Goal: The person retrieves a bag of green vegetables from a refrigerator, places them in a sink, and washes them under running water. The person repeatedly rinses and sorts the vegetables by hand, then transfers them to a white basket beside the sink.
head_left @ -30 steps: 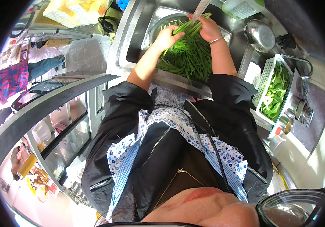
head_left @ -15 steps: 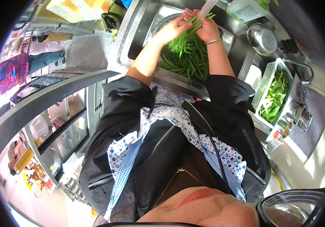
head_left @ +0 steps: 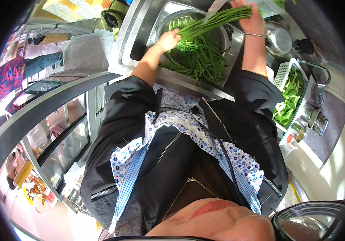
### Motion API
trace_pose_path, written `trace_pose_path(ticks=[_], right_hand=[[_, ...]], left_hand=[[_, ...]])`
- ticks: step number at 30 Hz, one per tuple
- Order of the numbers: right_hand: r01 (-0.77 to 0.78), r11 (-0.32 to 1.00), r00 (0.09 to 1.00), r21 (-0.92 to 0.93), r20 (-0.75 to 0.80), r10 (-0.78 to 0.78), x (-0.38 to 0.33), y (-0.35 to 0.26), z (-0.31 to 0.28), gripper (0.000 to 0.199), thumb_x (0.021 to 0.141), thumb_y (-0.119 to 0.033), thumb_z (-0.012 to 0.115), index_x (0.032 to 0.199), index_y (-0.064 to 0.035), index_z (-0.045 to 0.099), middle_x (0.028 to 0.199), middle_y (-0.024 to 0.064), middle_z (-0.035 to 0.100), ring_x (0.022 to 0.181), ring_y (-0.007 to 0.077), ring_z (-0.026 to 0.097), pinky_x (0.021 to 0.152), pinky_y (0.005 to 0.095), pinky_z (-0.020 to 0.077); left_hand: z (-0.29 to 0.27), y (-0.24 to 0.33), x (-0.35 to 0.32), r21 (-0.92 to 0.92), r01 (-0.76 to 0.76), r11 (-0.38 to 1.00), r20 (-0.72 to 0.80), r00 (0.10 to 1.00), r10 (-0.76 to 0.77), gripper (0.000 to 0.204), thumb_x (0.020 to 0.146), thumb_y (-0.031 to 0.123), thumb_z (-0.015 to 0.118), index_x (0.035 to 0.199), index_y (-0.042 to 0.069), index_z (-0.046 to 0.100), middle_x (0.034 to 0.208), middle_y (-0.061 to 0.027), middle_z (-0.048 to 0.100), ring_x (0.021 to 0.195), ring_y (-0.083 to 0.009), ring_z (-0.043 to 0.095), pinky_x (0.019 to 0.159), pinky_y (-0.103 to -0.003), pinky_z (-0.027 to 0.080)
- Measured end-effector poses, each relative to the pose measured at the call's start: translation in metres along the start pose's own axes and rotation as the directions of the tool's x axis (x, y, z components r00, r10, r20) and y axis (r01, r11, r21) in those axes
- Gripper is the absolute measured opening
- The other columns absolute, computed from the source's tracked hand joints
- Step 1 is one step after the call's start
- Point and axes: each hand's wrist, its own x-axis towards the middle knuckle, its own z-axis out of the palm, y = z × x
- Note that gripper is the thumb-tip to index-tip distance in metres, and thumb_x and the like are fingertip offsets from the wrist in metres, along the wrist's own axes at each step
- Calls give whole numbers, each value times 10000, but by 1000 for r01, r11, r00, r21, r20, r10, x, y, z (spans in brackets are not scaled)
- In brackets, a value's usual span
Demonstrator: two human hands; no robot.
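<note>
I see my left hand (head_left: 169, 39) closed around one end of a bundle of long green stems (head_left: 216, 19), and my right hand (head_left: 251, 21) gripping the other end, so the bundle stretches between them, lifted above the metal basin (head_left: 165, 25) that sits in the steel sink (head_left: 140, 38). Below the bundle, a loose heap of green stems (head_left: 198, 60) fills the basin and spills toward the near rim of the sink. A thin bangle (head_left: 254, 35) circles my right wrist. To my right, a white slotted basket (head_left: 282, 74) holds leafy greens (head_left: 290, 98), and a round steel bowl (head_left: 278, 38) lies just beyond it near the sink's far corner. A curved faucet (head_left: 315, 68) rises beside the basket on the counter (head_left: 333, 132). My black jacket sleeves (head_left: 118, 116) fill the middle of the view.
</note>
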Motion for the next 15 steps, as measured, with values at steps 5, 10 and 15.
trace_pose_path(ticks=[5, 10, 15], right_hand=[[26, 994, 979, 106, -204, -4, 4, -61, 6, 424, 993, -256, 346, 1232, 83, 432, 1229, 223, 521, 1162, 380, 486, 1008, 519, 377], [34, 985, 969, 166, -249, 9, 8, -80, -4, 354, 979, -241, 384, 1167, 38, 494, 1194, 184, 559, 1135, 358, 512, 988, 549, 376], [42, 979, 982, 199, -186, -4, 20, -89, -16, 337, 972, -230, 399, 1153, 32, 509, 1160, 166, 582, 1093, 343, 536, 986, 534, 384]], left_hand=[[-10, -33, -3, 48, 51, 998, -51, 998, -48, 396, 895, 284, 425, 1230, 91, 511, 1114, -244, 592, 1094, -389, 539, 961, -419, 409], [-22, -53, -1, 169, 136, 976, -26, 991, -133, 338, 902, 262, 400, 1168, 98, 528, 1119, -227, 594, 1078, -391, 546, 947, -443, 417], [-36, -52, -5, 384, 244, 890, 136, 939, -317, 451, 873, 241, 483, 1291, 74, 466, 1226, -240, 538, 1156, -355, 516, 986, -423, 404]])
